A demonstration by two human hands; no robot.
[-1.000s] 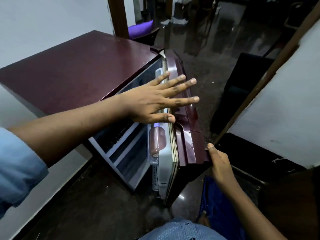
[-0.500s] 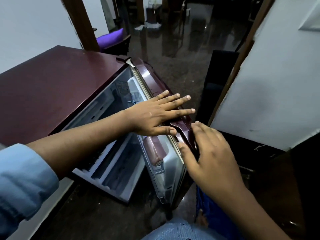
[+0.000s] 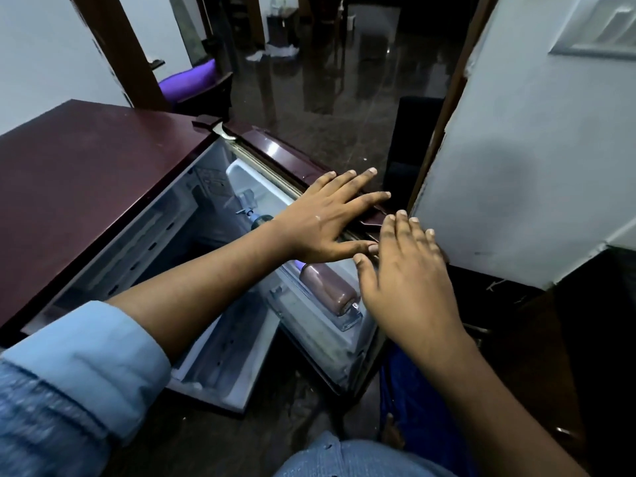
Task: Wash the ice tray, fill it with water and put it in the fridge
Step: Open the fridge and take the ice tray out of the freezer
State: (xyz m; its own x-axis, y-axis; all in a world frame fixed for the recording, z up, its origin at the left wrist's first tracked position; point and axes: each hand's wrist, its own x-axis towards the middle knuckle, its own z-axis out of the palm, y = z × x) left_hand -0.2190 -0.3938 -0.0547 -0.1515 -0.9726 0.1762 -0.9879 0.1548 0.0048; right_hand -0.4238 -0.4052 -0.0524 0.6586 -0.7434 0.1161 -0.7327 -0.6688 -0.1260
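Observation:
A maroon fridge (image 3: 86, 187) stands at the left with its door (image 3: 275, 153) swung wide. My left hand (image 3: 327, 218) lies flat with straight fingers on the door's top edge. My right hand (image 3: 406, 280) is beside it, fingers straight, over the door's outer corner. The door shelf holds a brownish bottle (image 3: 328, 289) lying on its side. White shelves (image 3: 220, 339) show inside the fridge. No ice tray is in view.
A white wall (image 3: 516, 184) with a brown frame edge stands close on the right of the door. A dark glossy floor (image 3: 327, 98) stretches ahead. A purple seat (image 3: 189, 79) sits behind the fridge. A blue cloth (image 3: 413, 418) lies on the floor below my right arm.
The fridge door has swung wider. My right hand rose from the door's lower edge to its top corner beside my left hand, which stayed flat on the door.

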